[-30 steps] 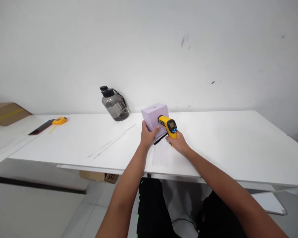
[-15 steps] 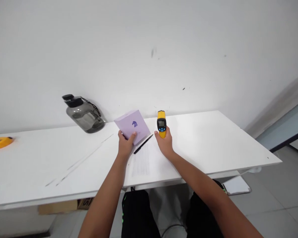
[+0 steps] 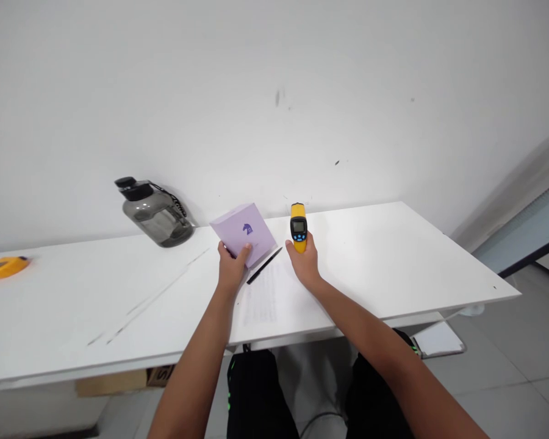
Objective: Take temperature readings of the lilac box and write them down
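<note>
My left hand (image 3: 232, 264) grips the lower left corner of a light purple box (image 3: 258, 228) with a dark horse-head print, its thumb lying on the front face. The box is tilted. In my right hand (image 3: 304, 259) is a yellow and black infrared thermometer (image 3: 298, 227), held upright by its handle, with its small screen and blue buttons facing me. A black pen (image 3: 264, 266) lies slantwise on the white table (image 3: 384, 262), between the two hands and just below the box.
A grey see-through water bottle (image 3: 158, 216) with a black lid stands near the wall, left of the box. At the far left lies a yellow-orange tool (image 3: 5, 267), perhaps a tape measure. Below the table are a cardboard box (image 3: 114, 383) and a white board-like object (image 3: 439, 339).
The view has shifted very slightly. Both hands keep their holds on the box and the thermometer, with hardly any movement.
</note>
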`<control>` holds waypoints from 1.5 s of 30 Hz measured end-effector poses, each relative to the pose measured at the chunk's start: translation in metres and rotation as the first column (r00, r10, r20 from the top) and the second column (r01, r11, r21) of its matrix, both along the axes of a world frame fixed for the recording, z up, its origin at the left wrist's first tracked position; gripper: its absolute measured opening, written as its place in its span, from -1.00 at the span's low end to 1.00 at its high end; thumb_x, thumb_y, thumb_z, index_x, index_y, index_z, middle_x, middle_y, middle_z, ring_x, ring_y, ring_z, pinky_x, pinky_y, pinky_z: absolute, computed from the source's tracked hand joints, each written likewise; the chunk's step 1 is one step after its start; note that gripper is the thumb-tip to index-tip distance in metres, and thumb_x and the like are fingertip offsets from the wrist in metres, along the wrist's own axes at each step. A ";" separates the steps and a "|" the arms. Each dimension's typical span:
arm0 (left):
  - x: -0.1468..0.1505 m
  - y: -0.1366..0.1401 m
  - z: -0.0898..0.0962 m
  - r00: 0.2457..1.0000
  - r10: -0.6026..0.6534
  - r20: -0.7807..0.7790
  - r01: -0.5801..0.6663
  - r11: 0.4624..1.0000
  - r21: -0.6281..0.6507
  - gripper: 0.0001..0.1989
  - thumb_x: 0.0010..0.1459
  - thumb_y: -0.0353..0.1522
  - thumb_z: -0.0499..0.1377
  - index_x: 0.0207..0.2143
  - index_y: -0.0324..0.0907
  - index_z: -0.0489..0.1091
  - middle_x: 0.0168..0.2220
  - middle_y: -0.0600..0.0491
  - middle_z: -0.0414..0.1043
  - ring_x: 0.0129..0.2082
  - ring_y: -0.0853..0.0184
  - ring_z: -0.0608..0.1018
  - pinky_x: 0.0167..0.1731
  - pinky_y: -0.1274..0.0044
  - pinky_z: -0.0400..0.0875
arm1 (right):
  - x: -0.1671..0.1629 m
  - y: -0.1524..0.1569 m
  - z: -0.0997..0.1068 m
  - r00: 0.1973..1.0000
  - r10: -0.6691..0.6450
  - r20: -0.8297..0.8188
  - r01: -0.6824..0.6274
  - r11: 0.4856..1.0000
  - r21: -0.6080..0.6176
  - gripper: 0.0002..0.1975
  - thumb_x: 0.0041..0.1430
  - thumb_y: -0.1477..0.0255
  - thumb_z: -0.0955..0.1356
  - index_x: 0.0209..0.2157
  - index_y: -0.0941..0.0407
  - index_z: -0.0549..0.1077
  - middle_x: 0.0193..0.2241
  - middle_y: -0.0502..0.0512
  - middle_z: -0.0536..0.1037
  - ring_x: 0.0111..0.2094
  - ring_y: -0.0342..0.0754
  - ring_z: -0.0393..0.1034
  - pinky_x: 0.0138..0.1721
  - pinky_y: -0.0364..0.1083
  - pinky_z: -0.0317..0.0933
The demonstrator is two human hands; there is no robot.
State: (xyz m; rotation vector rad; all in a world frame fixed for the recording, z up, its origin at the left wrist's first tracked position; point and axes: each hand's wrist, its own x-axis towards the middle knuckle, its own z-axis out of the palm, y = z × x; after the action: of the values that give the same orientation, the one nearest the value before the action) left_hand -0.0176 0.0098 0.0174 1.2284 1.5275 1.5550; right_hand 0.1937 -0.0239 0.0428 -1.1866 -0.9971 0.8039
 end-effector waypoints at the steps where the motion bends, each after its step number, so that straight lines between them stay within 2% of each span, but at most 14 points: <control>1: 0.000 0.000 0.000 1.000 0.003 -0.002 -0.003 1.000 -0.001 -0.20 0.09 -0.05 0.48 0.24 -0.05 0.21 0.24 -0.23 0.51 0.20 0.00 0.61 0.29 0.10 0.50 | 0.000 0.000 -0.001 1.000 0.002 0.005 -0.002 1.000 -0.003 -0.51 0.10 0.08 0.41 0.01 0.03 0.47 -0.13 0.09 0.59 -0.09 0.13 0.48 0.05 0.12 0.36; 20: 0.002 0.000 0.002 1.000 -0.008 0.014 0.008 1.000 0.019 -0.24 0.06 -0.05 0.47 0.17 -0.04 0.20 0.23 -0.24 0.50 0.21 -0.02 0.61 0.29 0.06 0.50 | 0.000 0.001 -0.004 1.000 0.017 0.020 -0.017 1.000 -0.013 -0.52 0.09 0.10 0.41 0.00 0.02 0.46 -0.14 0.07 0.59 -0.10 0.12 0.48 0.06 0.12 0.36; 34: 0.003 0.000 0.001 0.999 -0.014 0.029 0.013 1.000 0.024 -0.22 0.08 -0.06 0.49 0.22 -0.03 0.22 0.23 -0.21 0.52 0.25 0.01 0.60 0.31 0.12 0.51 | 0.000 -0.001 0.000 0.999 0.024 0.036 -0.023 1.000 -0.012 -0.58 0.11 0.14 0.43 -0.03 0.01 0.48 -0.19 0.02 0.60 -0.15 0.09 0.48 -0.01 0.08 0.39; 45: 0.004 -0.001 0.003 1.000 -0.018 0.023 0.018 1.000 0.011 -0.23 0.07 -0.06 0.47 0.20 -0.06 0.20 0.25 -0.23 0.50 0.23 0.01 0.60 0.33 0.09 0.48 | 0.000 -0.002 0.000 0.998 0.050 0.034 -0.050 0.999 -0.010 -0.58 0.11 0.13 0.42 -0.03 0.01 0.47 -0.19 0.02 0.58 -0.15 0.09 0.47 -0.01 0.09 0.36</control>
State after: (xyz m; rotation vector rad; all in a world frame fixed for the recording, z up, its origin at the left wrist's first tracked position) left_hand -0.0138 0.0092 0.0201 1.2231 1.4915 1.5630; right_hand 0.1942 -0.0258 0.0424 -1.1903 -1.0552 0.8304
